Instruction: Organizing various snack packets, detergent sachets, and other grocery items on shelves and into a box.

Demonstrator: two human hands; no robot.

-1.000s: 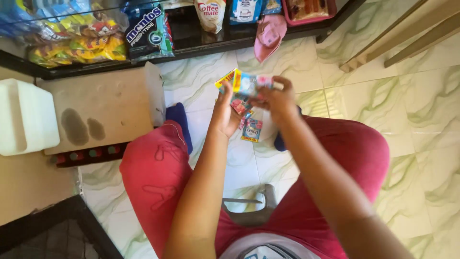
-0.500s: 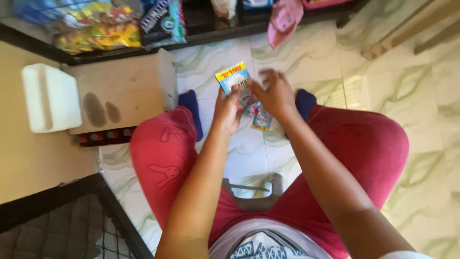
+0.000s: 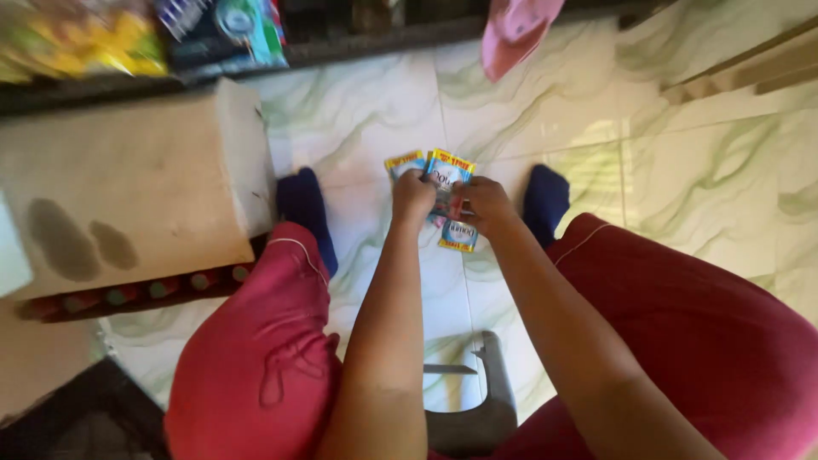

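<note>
Both my hands hold a strip of small blue-and-yellow sachets [image 3: 448, 170] low over the marbled floor, between my knees. My left hand [image 3: 412, 195] grips the upper sachets, its fingers closed on them. My right hand [image 3: 481, 204] pinches the strip just beside it, and one more sachet [image 3: 458, 237] hangs below that hand. I sit with red trousers [image 3: 256, 366] and dark blue socks [image 3: 300, 201].
A cardboard box [image 3: 128, 187] with stains lies at the left. A dark shelf edge [image 3: 358, 47] with snack packets [image 3: 230, 25] runs along the top. A pink cloth [image 3: 514, 30] hangs there. A grey stool leg [image 3: 481, 400] shows between my thighs.
The view has swung down and the hands have lowered toward the floor with the sachets. The white container at the left has left the view.
</note>
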